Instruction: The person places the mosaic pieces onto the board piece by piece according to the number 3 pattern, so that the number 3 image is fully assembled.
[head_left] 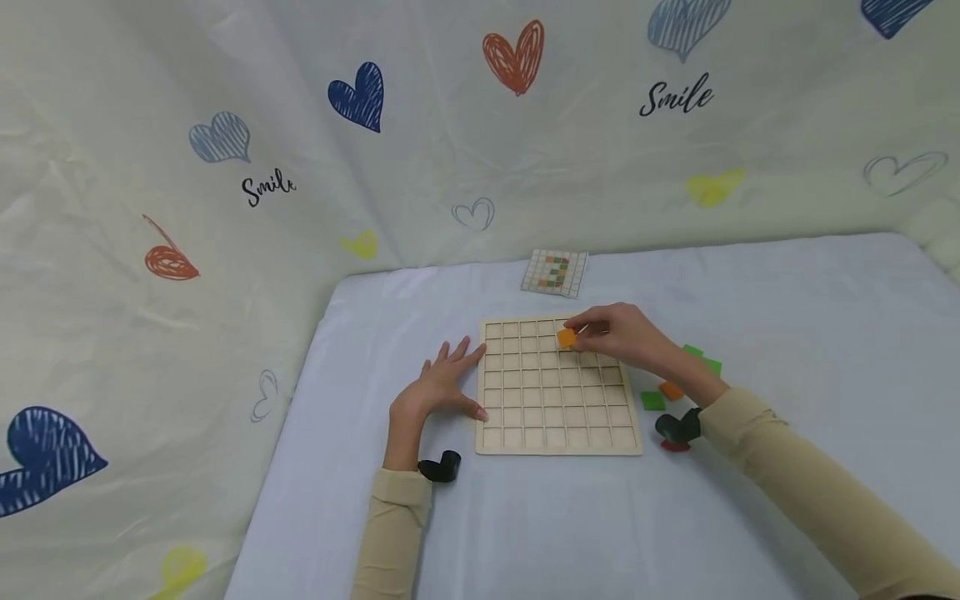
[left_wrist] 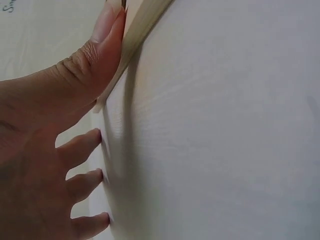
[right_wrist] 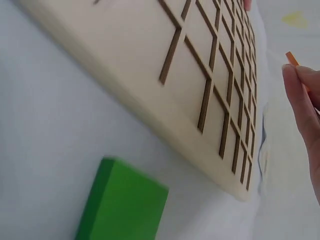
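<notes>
Head view: right fingers (head_left: 592, 317) pinch orange tile (head_left: 566, 337) over gridded board (head_left: 552, 417).

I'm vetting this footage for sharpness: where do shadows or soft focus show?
Head view: fairly even light, a faint shadow beside the right sleeve; left wrist view: a soft-edged shadow on the white cloth along the grid board; right wrist view: the near green tile looks slightly blurred, the board's grid crisper.

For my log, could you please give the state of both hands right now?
Left hand: open, touching the grid board.
Right hand: holding an orange tile.
</notes>
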